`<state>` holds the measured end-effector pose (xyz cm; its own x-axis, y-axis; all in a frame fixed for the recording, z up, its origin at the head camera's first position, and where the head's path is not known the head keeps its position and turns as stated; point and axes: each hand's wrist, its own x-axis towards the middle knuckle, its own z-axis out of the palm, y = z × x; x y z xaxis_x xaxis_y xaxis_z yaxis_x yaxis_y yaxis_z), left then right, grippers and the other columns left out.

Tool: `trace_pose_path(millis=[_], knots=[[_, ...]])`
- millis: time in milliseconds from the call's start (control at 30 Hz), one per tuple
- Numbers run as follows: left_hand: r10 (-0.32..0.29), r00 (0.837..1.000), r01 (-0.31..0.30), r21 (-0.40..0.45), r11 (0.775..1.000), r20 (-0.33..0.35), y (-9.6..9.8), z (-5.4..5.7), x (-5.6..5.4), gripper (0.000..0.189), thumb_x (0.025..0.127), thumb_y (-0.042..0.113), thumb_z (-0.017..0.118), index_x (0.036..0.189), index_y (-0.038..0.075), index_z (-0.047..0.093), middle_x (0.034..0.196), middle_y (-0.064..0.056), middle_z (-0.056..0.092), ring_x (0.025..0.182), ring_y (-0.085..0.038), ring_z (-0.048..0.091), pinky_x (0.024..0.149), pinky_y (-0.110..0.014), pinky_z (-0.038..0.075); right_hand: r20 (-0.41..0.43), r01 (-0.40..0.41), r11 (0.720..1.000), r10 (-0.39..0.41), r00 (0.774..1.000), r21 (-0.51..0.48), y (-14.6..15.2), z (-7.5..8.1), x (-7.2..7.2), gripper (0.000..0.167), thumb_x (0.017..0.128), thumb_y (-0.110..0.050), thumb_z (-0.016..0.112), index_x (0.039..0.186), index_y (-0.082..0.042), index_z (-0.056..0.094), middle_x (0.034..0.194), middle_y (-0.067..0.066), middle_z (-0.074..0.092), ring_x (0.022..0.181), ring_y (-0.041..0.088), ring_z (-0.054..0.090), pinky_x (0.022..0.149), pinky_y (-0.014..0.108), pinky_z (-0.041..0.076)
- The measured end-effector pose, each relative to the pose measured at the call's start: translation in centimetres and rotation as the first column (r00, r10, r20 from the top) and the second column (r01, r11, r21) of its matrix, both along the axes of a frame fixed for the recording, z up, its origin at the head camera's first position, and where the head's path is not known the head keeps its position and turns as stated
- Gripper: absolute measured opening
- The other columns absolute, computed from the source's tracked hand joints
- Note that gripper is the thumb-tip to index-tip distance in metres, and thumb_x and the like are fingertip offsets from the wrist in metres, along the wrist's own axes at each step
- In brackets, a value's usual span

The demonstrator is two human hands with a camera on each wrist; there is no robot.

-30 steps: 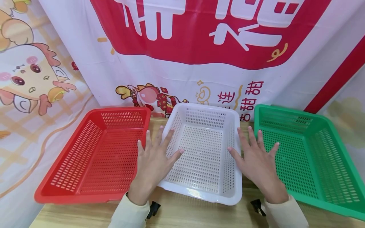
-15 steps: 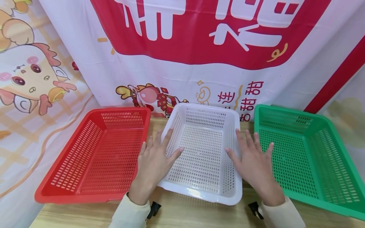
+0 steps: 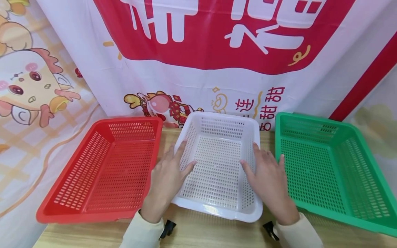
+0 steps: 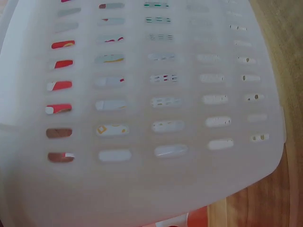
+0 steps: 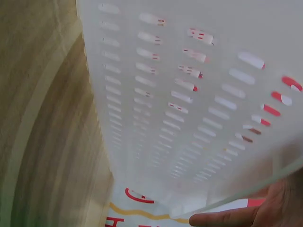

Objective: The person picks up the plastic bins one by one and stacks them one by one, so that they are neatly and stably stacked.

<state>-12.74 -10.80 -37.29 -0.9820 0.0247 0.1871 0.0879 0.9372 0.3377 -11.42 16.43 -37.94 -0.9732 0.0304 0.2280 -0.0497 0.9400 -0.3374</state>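
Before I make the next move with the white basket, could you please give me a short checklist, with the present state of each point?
1. White basket holds nothing: ok.
2. Left hand at its left side: ok.
3. Right hand at its right side: ok.
4. Firm grip on both sides: cannot tell; the contact is not clear.
5. Red basket apart from it: ok, table shows between.
6. Green basket apart from it: ok, table shows there too.
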Motion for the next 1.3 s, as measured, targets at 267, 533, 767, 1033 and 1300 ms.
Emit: trace_pose_path(millis=[267,533,767,1033,1300], knots=[[0.028,1.0,-0.029,0.046,0.999,0.012,0.0,-0.2,-0.1,0.086,0.093,0.05,0.081,0.167,0.025,0.043,0.145,-0.023,0.063,0.083,-0.035,0.074,0.058,-0.039,0.065,0.016,0.028,0.999,-0.028,0.999,-0.035,-0.8,-0.1,0.1,0.075,0.106,-0.038,0.064,0.163,0.004,0.04,0.154,0.039,0.051,0.146,0.059,0.047,0.126,0.078,0.02],[0.073,0.994,-0.077,0.045,0.996,0.082,0.0,-0.2,-0.3,0.08,0.096,0.046,0.078,0.166,0.028,0.044,0.148,-0.022,0.062,0.066,-0.027,0.069,0.051,-0.03,0.058,0.018,0.035,0.998,-0.034,0.999,-0.046,-1.2,-0.3,0.0,0.075,0.105,-0.035,0.065,0.163,0.006,0.039,0.152,0.043,0.05,0.125,0.058,0.063,0.101,0.072,0.054],[0.087,0.99,-0.094,0.059,0.994,0.108,-0.1,-0.1,-0.4,0.074,0.098,0.037,0.076,0.165,0.025,0.046,0.135,-0.022,0.067,0.052,-0.019,0.057,0.045,-0.023,0.047,0.073,0.039,0.991,-0.03,0.997,-0.129,-1.3,-0.4,0.1,0.076,0.106,-0.033,0.064,0.165,0.004,0.034,0.156,0.044,0.042,0.11,0.056,0.069,0.08,0.066,0.064],[0.104,0.99,-0.11,0.063,0.992,0.094,-0.3,-0.2,-0.4,0.071,0.098,0.031,0.077,0.163,0.019,0.05,0.13,-0.02,0.07,0.059,-0.02,0.062,0.048,-0.024,0.052,0.155,0.064,0.974,-0.03,0.987,-0.216,-1.4,-0.5,-0.1,0.079,0.106,-0.027,0.063,0.167,0.006,0.026,0.158,0.043,0.037,0.107,0.062,0.07,0.071,0.059,0.066],[0.113,0.987,-0.124,0.099,0.987,0.111,-0.3,-0.3,-0.6,0.07,0.098,0.027,0.076,0.162,0.017,0.05,0.127,-0.021,0.07,0.057,-0.021,0.061,0.046,-0.022,0.047,0.19,0.076,0.96,-0.024,0.981,-0.271,-1.2,-0.7,-0.4,0.078,0.106,-0.021,0.061,0.168,0.006,0.022,0.156,0.04,0.04,0.114,0.06,0.068,0.077,0.061,0.066]])
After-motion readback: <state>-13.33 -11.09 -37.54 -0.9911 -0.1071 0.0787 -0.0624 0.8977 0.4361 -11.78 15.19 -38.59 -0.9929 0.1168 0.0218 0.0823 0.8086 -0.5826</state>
